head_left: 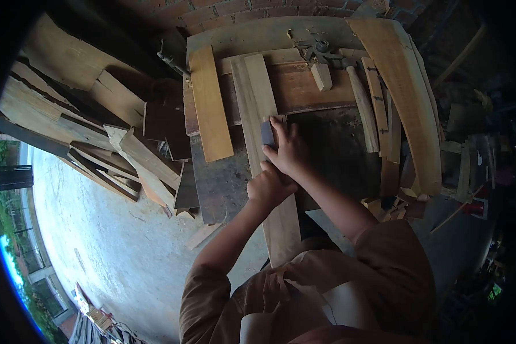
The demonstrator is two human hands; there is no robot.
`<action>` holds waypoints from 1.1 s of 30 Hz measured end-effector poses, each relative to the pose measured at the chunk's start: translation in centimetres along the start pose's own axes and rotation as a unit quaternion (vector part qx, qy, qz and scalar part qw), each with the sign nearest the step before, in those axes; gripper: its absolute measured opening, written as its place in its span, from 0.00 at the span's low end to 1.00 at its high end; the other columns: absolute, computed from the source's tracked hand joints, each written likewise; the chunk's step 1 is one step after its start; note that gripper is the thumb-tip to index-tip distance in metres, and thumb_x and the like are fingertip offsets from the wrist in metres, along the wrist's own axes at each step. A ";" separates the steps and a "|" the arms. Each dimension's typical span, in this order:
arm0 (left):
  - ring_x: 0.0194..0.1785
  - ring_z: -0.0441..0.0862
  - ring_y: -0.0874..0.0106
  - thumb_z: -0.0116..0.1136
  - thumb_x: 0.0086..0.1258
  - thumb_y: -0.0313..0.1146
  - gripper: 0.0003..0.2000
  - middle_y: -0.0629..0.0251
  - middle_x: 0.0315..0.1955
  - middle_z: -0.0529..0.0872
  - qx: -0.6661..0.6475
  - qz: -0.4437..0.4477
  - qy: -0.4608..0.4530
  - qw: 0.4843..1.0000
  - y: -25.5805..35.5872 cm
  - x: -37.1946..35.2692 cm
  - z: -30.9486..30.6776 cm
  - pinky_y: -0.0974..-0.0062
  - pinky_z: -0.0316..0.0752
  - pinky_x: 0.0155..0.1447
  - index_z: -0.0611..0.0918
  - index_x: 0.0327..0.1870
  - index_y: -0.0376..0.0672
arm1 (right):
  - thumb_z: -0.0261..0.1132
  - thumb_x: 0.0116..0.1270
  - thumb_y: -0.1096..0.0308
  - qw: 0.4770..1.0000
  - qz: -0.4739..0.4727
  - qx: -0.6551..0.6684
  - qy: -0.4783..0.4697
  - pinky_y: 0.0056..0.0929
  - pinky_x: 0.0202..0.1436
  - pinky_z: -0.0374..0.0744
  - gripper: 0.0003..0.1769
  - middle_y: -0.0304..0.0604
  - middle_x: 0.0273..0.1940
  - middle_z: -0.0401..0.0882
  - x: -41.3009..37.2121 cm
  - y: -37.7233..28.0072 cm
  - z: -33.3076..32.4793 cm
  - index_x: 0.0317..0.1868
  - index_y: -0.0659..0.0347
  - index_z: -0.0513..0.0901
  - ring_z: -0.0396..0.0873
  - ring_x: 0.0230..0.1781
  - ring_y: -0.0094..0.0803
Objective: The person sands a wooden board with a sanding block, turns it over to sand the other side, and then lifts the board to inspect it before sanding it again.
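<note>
A long pale wooden board (258, 86) lies lengthwise over the bench, its near end reaching toward my body. On its top face, my right hand (286, 146) is wrapped round a small block with a dark grey face, which looks like a sanding block (267, 133). Just nearer to me, my left hand (270, 186) is closed on the same board, fingers curled; the tips are hidden. The two hands nearly touch. Left of the board rests a shorter yellowish plank (211, 109).
On the bench (212, 195) lie a hammer (358, 97), a metal tool (321, 50), a small wooden block (321, 77) and a wide curved plank (398, 92). Stacked boards (97, 114) lean at left. Offcuts (384, 209) lie at lower right. A brick wall (229, 17) stands behind.
</note>
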State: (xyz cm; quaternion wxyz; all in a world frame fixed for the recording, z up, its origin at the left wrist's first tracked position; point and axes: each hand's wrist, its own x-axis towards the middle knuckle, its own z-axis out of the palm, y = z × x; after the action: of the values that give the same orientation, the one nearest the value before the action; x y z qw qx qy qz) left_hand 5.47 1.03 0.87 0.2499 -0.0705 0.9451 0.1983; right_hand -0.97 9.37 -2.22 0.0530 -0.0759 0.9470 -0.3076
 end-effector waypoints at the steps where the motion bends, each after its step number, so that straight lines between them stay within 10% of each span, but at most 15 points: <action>1: 0.31 0.84 0.59 0.60 0.43 0.64 0.40 0.52 0.26 0.82 0.010 0.006 0.008 1.000 0.2 2.7 -1.8 0.65 0.79 0.33 0.67 0.39 0.29 | 0.66 0.52 0.52 1.000 -0.003 -0.008 0.019 0.47 0.40 0.77 0.40 0.61 0.49 0.64 3.2 -0.1 0.0 0.65 0.40 0.57 0.75 0.42 0.59; 10: 0.48 0.81 0.62 0.54 0.45 0.71 0.49 0.51 0.43 0.80 0.040 0.000 0.089 0.995 2.7 19.8 -12.3 0.65 0.75 0.47 0.66 0.51 0.25 | 0.61 0.53 0.44 1.000 0.016 -0.019 0.001 0.44 0.54 0.73 0.39 0.60 0.55 0.63 25.2 -1.6 -1.7 0.64 0.42 0.59 0.72 0.53 0.53; 24: 0.28 0.84 0.58 0.58 0.47 0.61 0.37 0.52 0.24 0.82 -0.055 -0.055 -0.009 0.997 -1.6 -14.9 9.2 0.65 0.79 0.30 0.66 0.40 0.30 | 0.66 0.50 0.52 0.996 -0.082 -0.009 -0.018 0.45 0.35 0.78 0.43 0.61 0.47 0.64 -17.1 1.0 2.1 0.66 0.43 0.57 0.75 0.38 0.53; 33: 0.33 0.84 0.57 0.60 0.46 0.59 0.38 0.49 0.28 0.82 -0.038 -0.046 -0.010 0.998 -1.5 -9.3 4.9 0.65 0.79 0.36 0.66 0.42 0.27 | 0.67 0.51 0.54 0.998 -0.064 0.006 -0.026 0.47 0.39 0.77 0.40 0.59 0.47 0.64 -9.9 -0.5 1.9 0.64 0.43 0.59 0.75 0.39 0.55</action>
State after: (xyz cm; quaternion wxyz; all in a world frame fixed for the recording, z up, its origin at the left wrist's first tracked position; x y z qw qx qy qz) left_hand 16.05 1.97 1.14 0.2653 -0.1212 0.9301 0.2231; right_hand 9.06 9.66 -2.92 0.0582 -0.1440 0.9368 -0.3136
